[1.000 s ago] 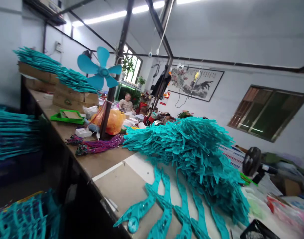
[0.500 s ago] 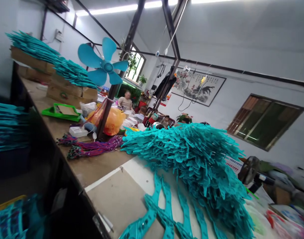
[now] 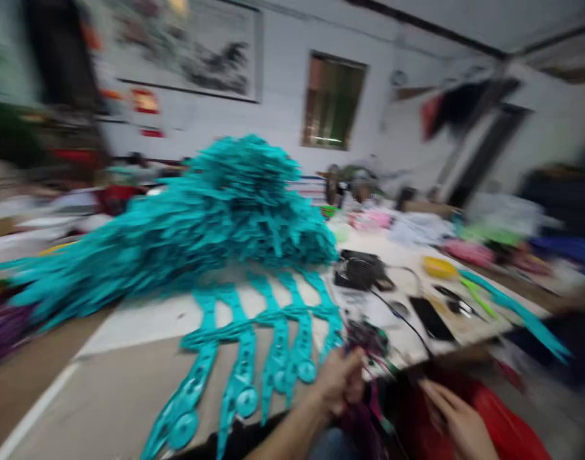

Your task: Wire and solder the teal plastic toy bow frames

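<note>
My left hand [image 3: 343, 382] is closed around a bundle of thin purple and dark wires [image 3: 369, 338] at the table's front edge. The wires' ends stick up past my fingers, and others hang below the edge. To the right, my right hand [image 3: 458, 418] has its fingers pressed together by the end of a black cable [image 3: 405, 322]; blur hides what they grip. Left of my hands, several teal plastic strips with round discs [image 3: 247, 401] lie in a row, crossed by other teal strips. Behind them rises a large heap of teal plastic pieces [image 3: 234, 211].
A black box [image 3: 359, 269], a phone [image 3: 431, 318] and a yellow tray [image 3: 439, 267] are on the table to the right. A long teal piece [image 3: 522, 313] juts over the right edge. Red material [image 3: 507, 415] is below my right hand. Plastic bags lie farther back.
My view has swung right and down. Both my hands, the black box, the phone and the table's right side have come into view; the fan and the left boxes have gone out.
</note>
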